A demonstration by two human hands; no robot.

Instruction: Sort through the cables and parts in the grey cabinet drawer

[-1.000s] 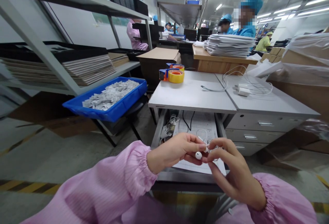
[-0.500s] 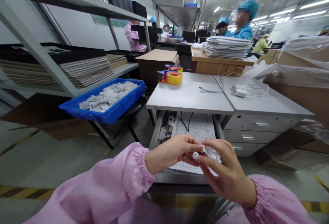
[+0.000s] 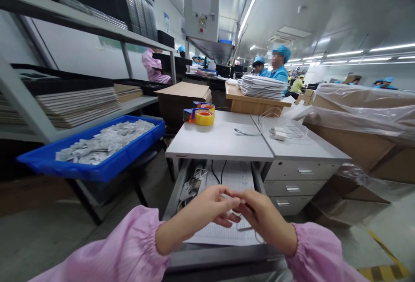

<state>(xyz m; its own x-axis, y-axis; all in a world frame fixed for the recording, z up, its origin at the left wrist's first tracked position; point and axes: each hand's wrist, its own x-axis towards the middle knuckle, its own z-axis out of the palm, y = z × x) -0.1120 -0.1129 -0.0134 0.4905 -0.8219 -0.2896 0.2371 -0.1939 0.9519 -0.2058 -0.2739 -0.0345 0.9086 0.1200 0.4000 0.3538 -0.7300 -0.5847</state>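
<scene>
My left hand (image 3: 218, 206) and my right hand (image 3: 259, 213) meet above an open drawer (image 3: 207, 247), fingertips touching and bent together. Between them are white earphones, now nearly all hidden by the fingers, with a bit of thin cable (image 3: 258, 236) showing below my right hand. Under the hands, printed paper sheets (image 3: 210, 234) line the drawer. A black cable (image 3: 218, 174) lies on the sheets toward the back, and a coiled white cable (image 3: 198, 173) sits in the drawer's left side.
Tape dispensers (image 3: 204, 118) and white cables with a charger plug (image 3: 279, 134) are on the white desk (image 3: 223, 144). At left stands a blue tray (image 3: 110, 172) of small packets. Cardboard boxes in plastic (image 3: 353, 144) fill the right. Several co-workers sit further back.
The view has tilted up and turned right. My hands have closed in on each other, and the earbuds that showed between the fingers are now mostly covered.
</scene>
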